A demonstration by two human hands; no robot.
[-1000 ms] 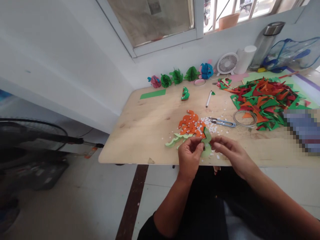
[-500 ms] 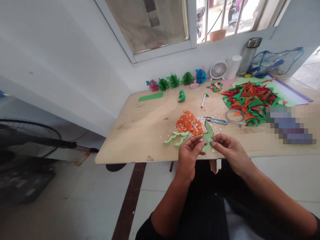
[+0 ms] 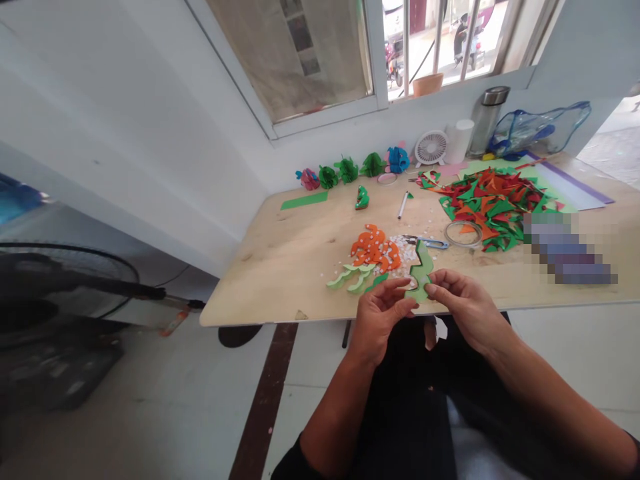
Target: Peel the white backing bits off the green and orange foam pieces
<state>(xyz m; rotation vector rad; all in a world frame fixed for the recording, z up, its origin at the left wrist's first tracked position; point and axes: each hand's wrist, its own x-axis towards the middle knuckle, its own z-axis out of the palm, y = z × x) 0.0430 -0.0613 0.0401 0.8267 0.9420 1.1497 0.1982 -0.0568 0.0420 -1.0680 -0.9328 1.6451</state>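
Note:
Both my hands pinch a wavy light-green paper cut-out [image 3: 423, 263] just above the table's front edge. My left hand [image 3: 380, 313] is closed on its lower left end, thumb against fingers. My right hand [image 3: 457, 300] grips its right side between thumb and fingers. Just beyond my left hand lie light-green wavy paper strips [image 3: 345, 277] and a darker green piece [image 3: 377, 281]. Orange curved paper pieces [image 3: 373, 247] with white dots are heaped behind them. Small white scraps [image 3: 406, 250] are scattered beside the blue-handled thread snips [image 3: 433, 244].
A roll of tape [image 3: 463, 233] touches a big pile of red, orange and green paper scraps [image 3: 500, 200]. Folded paper figures [image 3: 347, 170], a small white fan [image 3: 431, 148] and a flask [image 3: 489, 120] line the wall. A white pen [image 3: 403, 205] lies mid-table.
The green cut-out has turned a little and moved slightly right and up with my fingers. My left hand has shifted its hold, and a dark green piece now shows beside it. The view has shifted slightly.

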